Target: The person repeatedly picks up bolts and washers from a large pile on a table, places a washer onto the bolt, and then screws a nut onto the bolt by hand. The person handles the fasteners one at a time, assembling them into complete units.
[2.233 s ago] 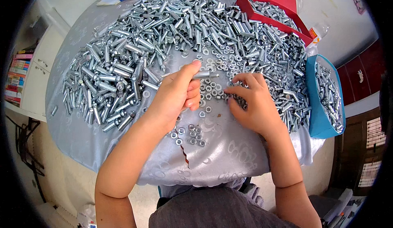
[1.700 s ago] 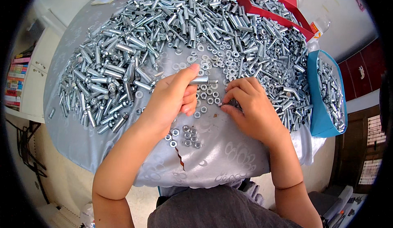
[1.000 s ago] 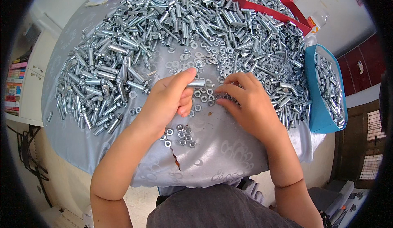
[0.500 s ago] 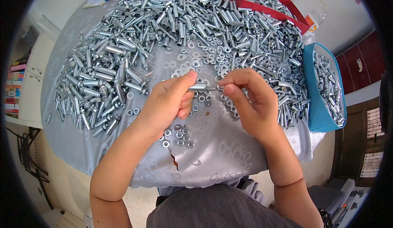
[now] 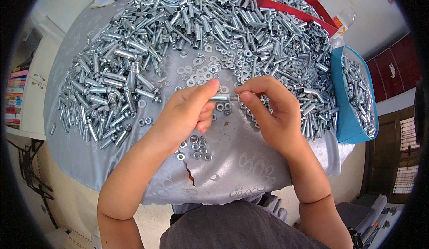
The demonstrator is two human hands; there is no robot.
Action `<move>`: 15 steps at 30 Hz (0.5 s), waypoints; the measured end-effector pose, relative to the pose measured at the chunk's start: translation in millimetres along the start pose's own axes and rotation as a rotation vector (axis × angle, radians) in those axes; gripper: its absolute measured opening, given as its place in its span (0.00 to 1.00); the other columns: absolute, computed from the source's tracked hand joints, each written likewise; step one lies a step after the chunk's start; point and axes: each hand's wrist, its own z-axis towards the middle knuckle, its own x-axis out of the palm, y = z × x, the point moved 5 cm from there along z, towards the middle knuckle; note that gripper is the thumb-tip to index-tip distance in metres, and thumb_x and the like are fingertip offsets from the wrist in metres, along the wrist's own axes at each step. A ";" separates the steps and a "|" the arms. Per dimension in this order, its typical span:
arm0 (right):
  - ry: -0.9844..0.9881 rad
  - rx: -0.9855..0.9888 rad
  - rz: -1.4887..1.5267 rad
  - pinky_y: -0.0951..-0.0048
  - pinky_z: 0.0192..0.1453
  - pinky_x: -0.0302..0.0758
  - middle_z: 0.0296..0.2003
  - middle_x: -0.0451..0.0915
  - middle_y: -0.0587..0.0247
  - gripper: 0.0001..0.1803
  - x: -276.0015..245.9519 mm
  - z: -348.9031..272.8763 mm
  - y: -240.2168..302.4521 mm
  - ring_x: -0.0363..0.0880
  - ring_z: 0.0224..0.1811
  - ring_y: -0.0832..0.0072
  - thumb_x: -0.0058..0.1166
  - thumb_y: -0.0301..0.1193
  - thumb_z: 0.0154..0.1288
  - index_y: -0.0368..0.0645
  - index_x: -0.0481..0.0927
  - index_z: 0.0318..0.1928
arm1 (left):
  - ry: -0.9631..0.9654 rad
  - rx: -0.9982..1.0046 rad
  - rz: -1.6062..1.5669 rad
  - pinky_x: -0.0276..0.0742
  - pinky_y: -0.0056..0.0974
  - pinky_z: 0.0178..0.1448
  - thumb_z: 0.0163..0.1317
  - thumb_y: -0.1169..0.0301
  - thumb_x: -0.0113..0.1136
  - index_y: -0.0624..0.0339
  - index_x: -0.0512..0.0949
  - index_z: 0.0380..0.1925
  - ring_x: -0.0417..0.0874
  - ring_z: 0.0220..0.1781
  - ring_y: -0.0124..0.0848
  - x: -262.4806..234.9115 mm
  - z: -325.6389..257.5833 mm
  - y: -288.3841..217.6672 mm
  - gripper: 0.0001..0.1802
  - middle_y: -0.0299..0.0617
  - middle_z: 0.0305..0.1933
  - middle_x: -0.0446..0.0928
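My left hand (image 5: pixel 190 110) is closed around a shiny sleeve anchor bolt (image 5: pixel 219 98), which points to the right with its threaded end out of the sleeve. Thumb and forefinger of my right hand (image 5: pixel 275 110) pinch together at the tip of that thread; whatever is between them is hidden by the fingertips. Below my left hand lies a small group of hex nuts (image 5: pixel 195 146). Beyond my hands, flat washers (image 5: pixel 196 70) and more nuts (image 5: pixel 243 72) are scattered over the grey tablecloth (image 5: pixel 241 150).
Assembled anchor bolts (image 5: pixel 107 88) are heaped at the left, and loose metal sleeves (image 5: pixel 192 16) pile up at the back. A red box (image 5: pixel 328 25) and a blue box (image 5: pixel 344 115), both filled with metal parts, stand at the right. The cloth has a tear (image 5: pixel 191 176) near its front edge.
My right fingertips have shifted slightly left, up to the bolt's thread. The left hand has moved a little to the right with the bolt.
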 end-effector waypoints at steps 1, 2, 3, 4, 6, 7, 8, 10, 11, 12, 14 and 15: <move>-0.002 0.001 0.000 0.77 0.33 0.70 0.31 0.78 0.62 0.04 -0.1 0.1 -0.2 0.76 0.32 0.73 0.54 0.22 0.55 0.38 0.77 0.33 | -0.017 0.003 0.003 0.56 0.27 0.21 0.63 0.53 0.44 0.49 0.56 0.10 0.57 0.13 0.20 1.5 0.2 0.3 0.25 0.27 0.10 0.53; -0.004 0.003 0.000 0.77 0.33 0.70 0.30 0.78 0.62 0.04 0.1 0.1 -0.5 0.76 0.32 0.74 0.55 0.22 0.54 0.38 0.77 0.33 | -0.033 0.006 0.006 0.55 0.27 0.20 0.63 0.53 0.44 0.49 0.55 0.10 0.56 0.12 0.20 1.8 0.5 0.6 0.25 0.27 0.10 0.52; -0.006 0.005 -0.001 0.77 0.32 0.70 0.30 0.78 0.62 0.04 0.4 0.1 -0.9 0.76 0.32 0.74 0.55 0.22 0.54 0.38 0.77 0.33 | -0.031 0.001 0.004 0.55 0.27 0.20 0.63 0.53 0.44 0.49 0.55 0.10 0.56 0.12 0.20 1.6 0.8 1.0 0.25 0.27 0.10 0.52; -0.017 0.020 0.007 0.78 0.32 0.69 0.30 0.78 0.62 0.04 0.5 -0.3 -2.0 0.75 0.32 0.75 0.55 0.23 0.54 0.38 0.77 0.33 | -0.028 -0.003 0.003 0.55 0.27 0.20 0.63 0.53 0.44 0.49 0.55 0.10 0.56 0.12 0.20 1.1 1.2 1.5 0.25 0.27 0.10 0.52; -0.037 0.049 0.027 0.78 0.32 0.69 0.30 0.78 0.63 0.05 1.6 -1.4 -4.0 0.75 0.31 0.76 0.56 0.23 0.54 0.38 0.77 0.33 | -0.029 -0.018 -0.013 0.55 0.27 0.20 0.63 0.53 0.44 0.49 0.55 0.10 0.56 0.12 0.20 -0.6 0.7 2.5 0.25 0.26 0.10 0.52; -0.032 0.064 0.049 0.78 0.32 0.69 0.30 0.78 0.63 0.05 2.6 -1.7 -5.0 0.75 0.31 0.76 0.56 0.23 0.53 0.38 0.77 0.33 | -0.029 -0.028 -0.028 0.55 0.27 0.20 0.63 0.53 0.44 0.49 0.55 0.10 0.56 0.12 0.20 -1.7 0.9 3.3 0.25 0.26 0.10 0.52; -0.029 0.079 0.070 0.78 0.32 0.69 0.30 0.78 0.63 0.05 2.4 -2.2 -6.1 0.75 0.31 0.77 0.56 0.23 0.53 0.38 0.77 0.33 | -0.027 -0.038 -0.043 0.55 0.27 0.20 0.63 0.52 0.44 0.49 0.55 0.10 0.56 0.12 0.20 -1.6 1.8 3.9 0.25 0.26 0.10 0.52; -0.021 0.101 0.108 0.78 0.32 0.70 0.30 0.78 0.63 0.06 2.4 -3.3 -7.8 0.75 0.31 0.77 0.57 0.23 0.53 0.38 0.78 0.33 | -0.007 -0.042 -0.047 0.57 0.28 0.22 0.62 0.53 0.45 0.49 0.56 0.10 0.58 0.13 0.20 -2.9 2.4 3.8 0.24 0.27 0.11 0.54; -0.017 0.108 0.125 0.78 0.33 0.70 0.30 0.79 0.63 0.06 2.6 -4.0 -7.9 0.76 0.31 0.77 0.57 0.23 0.52 0.38 0.78 0.34 | 0.004 -0.043 -0.049 0.59 0.28 0.23 0.62 0.53 0.46 0.50 0.57 0.11 0.59 0.14 0.20 -2.9 2.4 3.6 0.24 0.27 0.12 0.55; -0.012 0.114 0.143 0.78 0.33 0.70 0.31 0.79 0.63 0.07 2.8 -4.4 -8.0 0.76 0.31 0.77 0.57 0.23 0.52 0.38 0.78 0.34 | 0.006 -0.041 -0.051 0.59 0.28 0.23 0.62 0.53 0.46 0.50 0.57 0.11 0.59 0.14 0.20 -2.7 2.5 3.4 0.24 0.27 0.12 0.55; -0.003 0.090 0.151 0.79 0.34 0.71 0.31 0.79 0.62 0.08 3.3 -3.6 -5.1 0.76 0.31 0.77 0.58 0.22 0.51 0.38 0.79 0.35 | 0.008 -0.036 -0.054 0.59 0.28 0.22 0.62 0.53 0.46 0.50 0.58 0.11 0.59 0.14 0.20 -2.5 2.5 3.5 0.24 0.27 0.12 0.55; 0.002 0.078 0.156 0.79 0.34 0.71 0.31 0.79 0.62 0.08 3.8 -3.3 -3.8 0.76 0.31 0.77 0.58 0.22 0.51 0.38 0.79 0.35 | 0.006 -0.035 -0.038 0.59 0.28 0.22 0.62 0.53 0.46 0.50 0.58 0.11 0.59 0.14 0.20 -2.3 2.1 3.3 0.24 0.27 0.12 0.55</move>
